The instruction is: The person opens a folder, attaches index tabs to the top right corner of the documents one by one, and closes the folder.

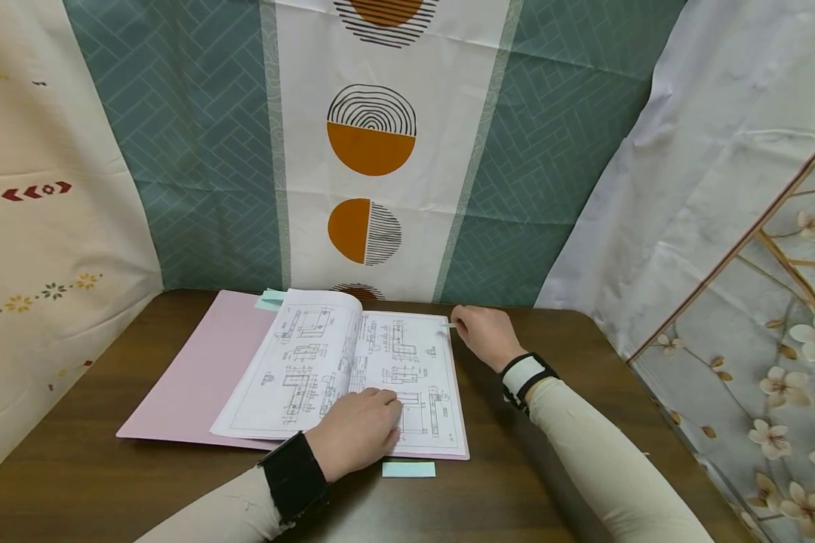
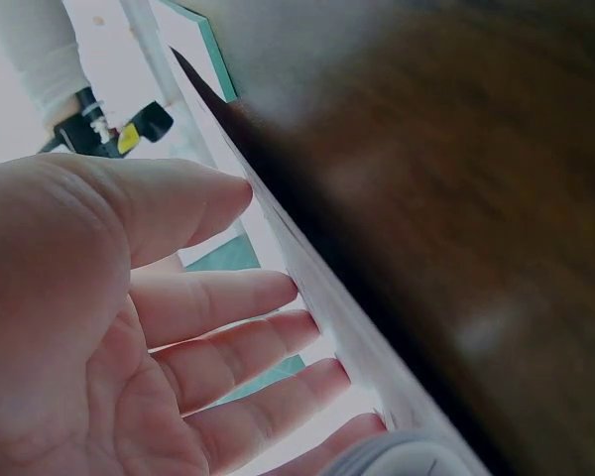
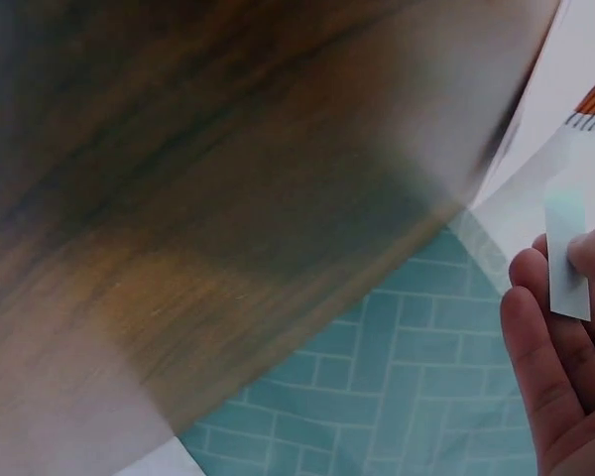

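An open booklet of technical drawings lies on a pink folder on the brown table. My left hand rests flat on the lower part of the right page, fingers straight. My right hand is at the upper right corner of the page and pinches a small pale green sticky tab, seen between the fingertips in the right wrist view.
A pale green sticky note pad lies on the table just below the folder's front edge. Another green tab sticks out at the booklet's top left. Patterned cloth hangs behind and at both sides.
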Motion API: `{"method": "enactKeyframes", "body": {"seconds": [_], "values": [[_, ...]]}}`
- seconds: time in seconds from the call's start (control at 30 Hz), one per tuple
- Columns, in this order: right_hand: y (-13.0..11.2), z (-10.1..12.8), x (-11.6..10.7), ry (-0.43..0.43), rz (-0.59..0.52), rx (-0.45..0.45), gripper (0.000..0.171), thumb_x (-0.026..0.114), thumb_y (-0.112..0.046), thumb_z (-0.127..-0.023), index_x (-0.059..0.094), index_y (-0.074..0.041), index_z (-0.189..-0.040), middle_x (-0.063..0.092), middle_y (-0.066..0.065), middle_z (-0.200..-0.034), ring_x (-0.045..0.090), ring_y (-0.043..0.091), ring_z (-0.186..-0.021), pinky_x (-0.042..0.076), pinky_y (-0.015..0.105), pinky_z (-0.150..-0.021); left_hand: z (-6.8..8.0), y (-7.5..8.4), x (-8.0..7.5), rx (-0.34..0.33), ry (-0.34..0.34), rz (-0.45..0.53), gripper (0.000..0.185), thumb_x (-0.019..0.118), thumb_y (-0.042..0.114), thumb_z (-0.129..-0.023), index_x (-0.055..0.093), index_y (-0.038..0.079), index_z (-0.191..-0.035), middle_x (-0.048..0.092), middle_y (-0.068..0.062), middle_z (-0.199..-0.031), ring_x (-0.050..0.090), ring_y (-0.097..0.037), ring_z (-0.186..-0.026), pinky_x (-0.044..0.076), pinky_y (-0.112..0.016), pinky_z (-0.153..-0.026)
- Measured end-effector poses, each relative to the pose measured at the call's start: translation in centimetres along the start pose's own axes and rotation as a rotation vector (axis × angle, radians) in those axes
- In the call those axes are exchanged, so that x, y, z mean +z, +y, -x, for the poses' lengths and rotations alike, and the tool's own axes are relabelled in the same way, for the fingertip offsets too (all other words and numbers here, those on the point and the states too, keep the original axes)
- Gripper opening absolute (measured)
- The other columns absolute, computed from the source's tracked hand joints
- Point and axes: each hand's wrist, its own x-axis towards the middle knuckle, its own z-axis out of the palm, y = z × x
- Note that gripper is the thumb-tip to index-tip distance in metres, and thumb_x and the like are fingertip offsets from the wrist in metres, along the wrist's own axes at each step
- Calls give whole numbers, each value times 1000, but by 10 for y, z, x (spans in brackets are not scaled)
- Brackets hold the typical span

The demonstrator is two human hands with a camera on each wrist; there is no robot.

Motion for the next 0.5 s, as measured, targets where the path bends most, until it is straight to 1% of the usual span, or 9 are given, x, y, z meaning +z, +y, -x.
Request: {"method": "enactKeyframes", "body": {"seconds": [0.13, 0.27, 0.5], "values": [[2, -5, 7, -7, 20, 4, 10, 82, -3, -98, 77, -11, -101, 77, 2, -88, 65, 15, -68, 56, 35, -63, 0, 0, 0, -5, -9, -1, 29, 81, 28, -101, 78, 4, -115, 76, -9, -118, 73, -27, -105, 61, -44, -83], [3, -9, 12, -14, 22, 5, 10, 82, -2, -98, 77, -11, -99, 77, 2, -88, 66, 16, -69, 57, 37, -64, 0, 1, -1, -7, -16, 0, 29, 81, 28, -101, 78, 4, -116, 76, -9, -119, 73, -27, -106, 62, -44, -83], [6, -14, 21, -41, 21, 2, 10, 81, -4, -100, 76, -12, -96, 73, 0, -84, 61, 14, -67, 55, 36, -63, 0, 1, -2, 3, 6, -26, 26, 82, 28, -99, 78, 5, -111, 76, -7, -116, 74, -27, -102, 61, -44, -77]]}}
